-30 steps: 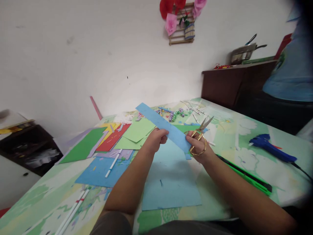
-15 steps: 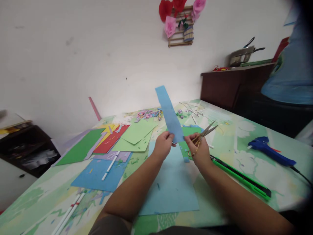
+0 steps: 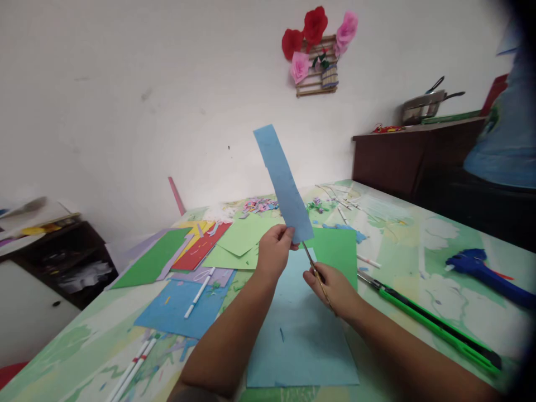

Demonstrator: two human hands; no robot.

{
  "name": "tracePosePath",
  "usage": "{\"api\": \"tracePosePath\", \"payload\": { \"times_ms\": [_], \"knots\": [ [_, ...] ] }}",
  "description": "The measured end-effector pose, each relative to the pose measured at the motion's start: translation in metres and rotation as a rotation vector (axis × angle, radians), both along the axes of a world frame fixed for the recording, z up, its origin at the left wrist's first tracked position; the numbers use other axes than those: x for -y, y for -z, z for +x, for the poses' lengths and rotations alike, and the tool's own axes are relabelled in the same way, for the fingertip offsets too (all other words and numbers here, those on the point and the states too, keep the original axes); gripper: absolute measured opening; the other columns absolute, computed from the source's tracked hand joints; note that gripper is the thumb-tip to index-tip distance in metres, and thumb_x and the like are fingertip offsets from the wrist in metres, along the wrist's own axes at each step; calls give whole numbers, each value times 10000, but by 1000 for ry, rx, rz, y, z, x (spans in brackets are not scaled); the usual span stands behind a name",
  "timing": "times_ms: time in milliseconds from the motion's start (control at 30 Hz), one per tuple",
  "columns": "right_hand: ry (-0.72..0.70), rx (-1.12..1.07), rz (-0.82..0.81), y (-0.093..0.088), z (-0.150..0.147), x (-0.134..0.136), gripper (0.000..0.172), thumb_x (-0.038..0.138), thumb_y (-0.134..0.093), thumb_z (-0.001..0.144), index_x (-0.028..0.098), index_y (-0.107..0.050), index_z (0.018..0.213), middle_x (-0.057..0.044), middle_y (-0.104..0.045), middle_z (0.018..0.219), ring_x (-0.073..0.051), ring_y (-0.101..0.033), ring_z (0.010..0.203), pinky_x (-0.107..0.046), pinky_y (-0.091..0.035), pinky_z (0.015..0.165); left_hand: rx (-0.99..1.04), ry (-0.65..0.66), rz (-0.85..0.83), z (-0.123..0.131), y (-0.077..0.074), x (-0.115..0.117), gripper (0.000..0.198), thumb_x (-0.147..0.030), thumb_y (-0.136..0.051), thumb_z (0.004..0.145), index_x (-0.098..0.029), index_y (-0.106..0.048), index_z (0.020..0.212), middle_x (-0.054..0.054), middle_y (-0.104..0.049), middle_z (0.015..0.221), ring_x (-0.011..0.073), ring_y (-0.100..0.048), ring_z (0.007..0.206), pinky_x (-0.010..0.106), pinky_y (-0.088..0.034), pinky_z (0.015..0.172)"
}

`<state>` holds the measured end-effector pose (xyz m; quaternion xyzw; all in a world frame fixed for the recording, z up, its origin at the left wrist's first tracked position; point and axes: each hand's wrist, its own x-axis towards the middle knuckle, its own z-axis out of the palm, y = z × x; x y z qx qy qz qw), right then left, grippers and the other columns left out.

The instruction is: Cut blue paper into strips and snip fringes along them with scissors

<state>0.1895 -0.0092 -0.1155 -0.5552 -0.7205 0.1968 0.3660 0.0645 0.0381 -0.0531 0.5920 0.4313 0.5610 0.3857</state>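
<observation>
- Light-blue sheet (image 3: 301, 340) lay flat on the table (image 3: 419, 262) edge nearest the person, under both forearms.
- R hand (image 3: 335, 290): fingers curled shut through the handles of the scissors (image 3: 312, 262). Tool was seen edge-on, so blade gap could not be told. Tips met the bottom edge of the strip.
- L hand (image 3: 274, 251): thumb and fingers pinched the blue strip (image 3: 282, 178) at its lower end. Strip stood nearly upright above the table, top tilted left.
- Change vs. 1 s earlier: strip had lain low and slanted across both hands, with the scissors aimed away to the right, blades apart. Strip was now raised and held by the L hand alone, and the scissors had swung round to its base. Judged: paper presented to the blades.
- Right of the hands: green cutter (image 3: 427, 321), then blue glue gun (image 3: 481, 268).
- Left and beyond: white pen (image 3: 200, 291), coloured sheets (image 3: 201, 245), paper scraps (image 3: 257, 205).
- Far: dark cabinet (image 3: 410, 156), paper flowers (image 3: 318, 44) on the wall.
</observation>
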Motion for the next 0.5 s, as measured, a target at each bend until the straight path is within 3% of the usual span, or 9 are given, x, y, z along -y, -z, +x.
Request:
{"api": "tracePosePath", "payload": {
  "times_ms": [233,500],
  "knots": [
    [-67,-152,-1,0,-4,5,386,521,-264,805,194,-386,641,2,-432,573,-131,-406,534,-254,-334,496,-134,29,12,7,1,14,190,-336,-513,708,-160,-546,643,-42,-516,499,81,-510,443,203,-407,499],
    [-70,-177,-5,0,-4,9,416,543,-232,816,187,-395,673,-13,-449,598,-135,-433,546,-251,-348,490,-225,27,15,13,1,21,205,-340,-474,736,-166,-535,645,-40,-511,502,76,-495,433,189,-393,472]
  ]
}}
